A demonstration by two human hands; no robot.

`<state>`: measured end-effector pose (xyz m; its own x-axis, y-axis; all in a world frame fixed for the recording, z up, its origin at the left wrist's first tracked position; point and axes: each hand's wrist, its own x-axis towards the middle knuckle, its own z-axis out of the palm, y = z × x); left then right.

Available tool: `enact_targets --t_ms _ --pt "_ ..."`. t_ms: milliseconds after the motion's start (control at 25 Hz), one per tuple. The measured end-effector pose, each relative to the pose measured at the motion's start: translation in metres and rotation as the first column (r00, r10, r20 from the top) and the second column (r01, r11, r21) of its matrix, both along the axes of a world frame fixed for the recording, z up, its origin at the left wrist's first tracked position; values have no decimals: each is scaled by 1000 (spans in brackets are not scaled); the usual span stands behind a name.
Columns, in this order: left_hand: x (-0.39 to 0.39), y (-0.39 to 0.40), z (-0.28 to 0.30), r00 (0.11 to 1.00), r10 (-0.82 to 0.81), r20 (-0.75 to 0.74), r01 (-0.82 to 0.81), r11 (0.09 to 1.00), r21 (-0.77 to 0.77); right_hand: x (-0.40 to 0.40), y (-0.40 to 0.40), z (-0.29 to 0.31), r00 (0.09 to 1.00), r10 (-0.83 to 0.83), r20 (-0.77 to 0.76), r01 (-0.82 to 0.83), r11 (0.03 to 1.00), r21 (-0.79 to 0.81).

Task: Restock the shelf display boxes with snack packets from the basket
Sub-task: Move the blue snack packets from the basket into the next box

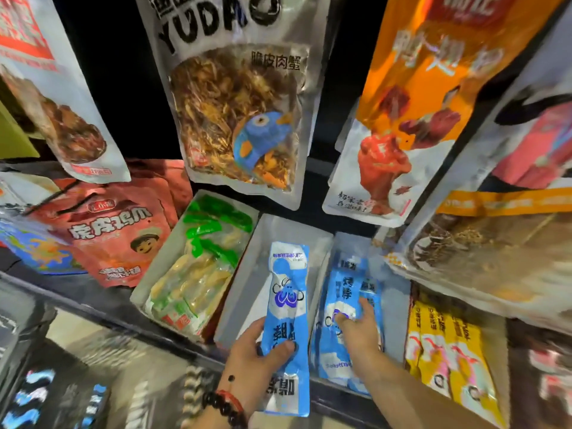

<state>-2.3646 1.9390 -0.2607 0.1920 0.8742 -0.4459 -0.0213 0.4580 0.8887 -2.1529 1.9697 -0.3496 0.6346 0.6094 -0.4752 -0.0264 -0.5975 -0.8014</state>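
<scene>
Blue snack packet (289,308), gripped by left hand (257,354), needed laying flat at twelve o'clock into the near-empty display box (247,274); right hand (359,326) pressed flat on neighbouring packets (343,292).

I see warm, dim light, seemingly from above, glaring off the hanging bags (240,97). The gaps behind them fall black. Edges bend and smear with blur; the centre boxes (247,274) stay fairly sharp.

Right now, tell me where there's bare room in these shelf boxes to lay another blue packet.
The middle box has bare floor left of the blue packet the left hand grips. It's crowded elsewhere: the green-packet box looks full, and the right box holds blue packets under the right hand.
</scene>
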Motion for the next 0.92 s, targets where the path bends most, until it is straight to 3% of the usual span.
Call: enact_targets --t_ms 200,320,440,520,600,680,720,760,800,880,920 --pt "-1 -5 -5 995 -94 39 93 995 23 -2 3 -11 960 190 206 -156 973 -170" --pt "3 -10 -7 991 -116 59 116 993 3 -4 3 -14 858 385 340 -281 906 -318" --pt "1 -12 -8 989 -127 78 128 992 -8 0 4 -13 835 430 344 -303 880 -365" --pt "-2 -11 -9 983 -159 97 161 987 -9 3 2 -6 870 382 310 -289 907 -306" --pt "-4 -8 -9 971 -219 94 221 975 -6 10 -2 12 915 239 325 -220 971 -93" --pt "-4 -2 -12 954 -300 0 300 953 32 18 -7 41 856 210 473 -293 950 110" --pt "-4 2 -13 936 -344 -72 349 935 60 22 -9 59 761 256 596 -418 896 149" --pt "-4 4 -13 911 -392 -130 404 910 89 25 -11 79 591 319 741 -580 806 116" --pt "-4 8 -11 875 -443 -195 470 875 118 27 -11 96 343 385 857 -727 686 -17" --pt "-3 18 -4 762 -541 -355 622 763 172 33 -11 121 -139 520 843 -836 395 -381" --pt "-3 26 0 695 -581 -424 693 698 180 35 -10 129 -278 594 755 -817 267 -511"
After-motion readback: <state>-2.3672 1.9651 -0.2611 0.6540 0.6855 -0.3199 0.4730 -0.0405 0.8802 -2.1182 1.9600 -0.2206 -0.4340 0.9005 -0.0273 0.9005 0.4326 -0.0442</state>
